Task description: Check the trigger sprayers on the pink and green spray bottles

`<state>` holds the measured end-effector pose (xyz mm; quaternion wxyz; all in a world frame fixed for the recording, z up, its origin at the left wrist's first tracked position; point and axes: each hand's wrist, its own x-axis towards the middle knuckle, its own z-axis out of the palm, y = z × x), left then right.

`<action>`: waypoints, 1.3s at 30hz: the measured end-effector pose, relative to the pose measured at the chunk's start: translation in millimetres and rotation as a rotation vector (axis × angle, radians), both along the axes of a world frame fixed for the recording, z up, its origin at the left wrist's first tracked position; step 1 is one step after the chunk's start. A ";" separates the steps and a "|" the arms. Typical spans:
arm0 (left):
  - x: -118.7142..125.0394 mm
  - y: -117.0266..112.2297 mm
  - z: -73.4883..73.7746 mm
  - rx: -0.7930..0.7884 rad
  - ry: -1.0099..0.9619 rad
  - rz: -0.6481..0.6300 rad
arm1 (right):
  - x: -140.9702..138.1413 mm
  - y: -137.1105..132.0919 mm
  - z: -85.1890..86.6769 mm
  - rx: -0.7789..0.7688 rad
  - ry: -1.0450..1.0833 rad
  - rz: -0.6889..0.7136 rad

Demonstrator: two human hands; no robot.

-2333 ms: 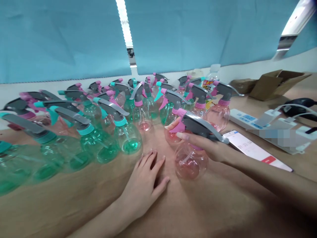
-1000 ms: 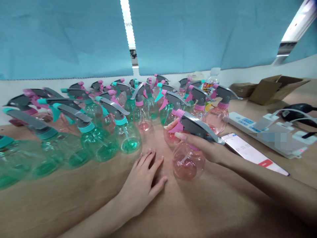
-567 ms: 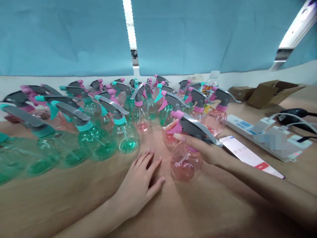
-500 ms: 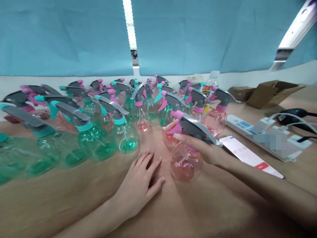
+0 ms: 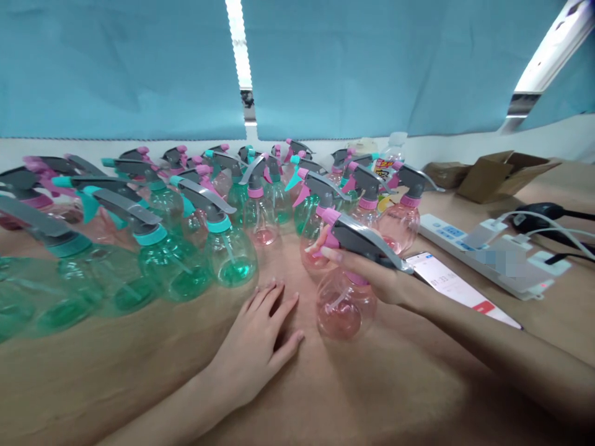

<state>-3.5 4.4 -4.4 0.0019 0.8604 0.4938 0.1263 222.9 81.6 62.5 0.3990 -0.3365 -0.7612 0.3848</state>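
Observation:
My right hand (image 5: 372,275) is wrapped round the neck of a pink spray bottle (image 5: 346,303) with a grey trigger head (image 5: 365,241), fingers on its pink trigger. The bottle stands upright on the wooden table (image 5: 372,384). Just left of the bottle, my left hand (image 5: 255,347) lies flat on the table, fingers spread and holding nothing. A green spray bottle (image 5: 227,254) stands just beyond my left fingertips.
Several green and pink spray bottles (image 5: 158,248) crowd the table's left and back. A phone (image 5: 460,288) with a lit screen lies right of the held bottle. Behind it are a white power strip (image 5: 493,257), cables and an open cardboard box (image 5: 502,173). Blue curtains hang behind.
The view has drifted a little, so everything sits slightly further left. Both hands and the held pink bottle keep their poses.

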 end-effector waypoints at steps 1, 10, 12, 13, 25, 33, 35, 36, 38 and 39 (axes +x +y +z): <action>-0.2 0.0 -0.1 0.002 -0.006 0.000 | 0.4 0.5 -0.4 0.006 0.001 0.004; -0.6 0.4 -0.6 0.000 0.011 0.003 | 2.5 -1.7 -0.5 0.007 0.013 0.037; -0.4 0.3 -0.7 0.004 0.002 0.009 | 4.5 -2.2 -4.4 -0.026 0.015 0.022; -0.3 0.2 -0.7 0.005 -0.003 0.012 | 5.5 -2.3 -7.1 -0.046 0.018 0.004; 3.3 -2.3 1.8 -0.009 -0.009 0.027 | 6.9 0.6 -13.1 -0.003 -0.012 -0.031; 4.6 -3.4 4.1 -0.007 0.031 0.041 | 5.7 0.5 -11.9 -0.011 0.015 -0.023; 4.7 -3.5 4.3 -0.005 0.033 0.043 | 7.9 2.7 -15.1 -0.015 -0.018 -0.029; 4.5 -3.5 3.9 -0.004 0.032 0.043 | 9.2 4.3 -17.7 -0.005 -0.027 -0.041; 3.8 -3.4 2.1 -0.003 0.026 0.036 | 11.7 7.4 -23.6 0.030 -0.034 -0.063; 3.3 -3.3 0.8 0.001 0.022 0.033 | 12.8 8.2 -26.4 0.050 -0.039 -0.076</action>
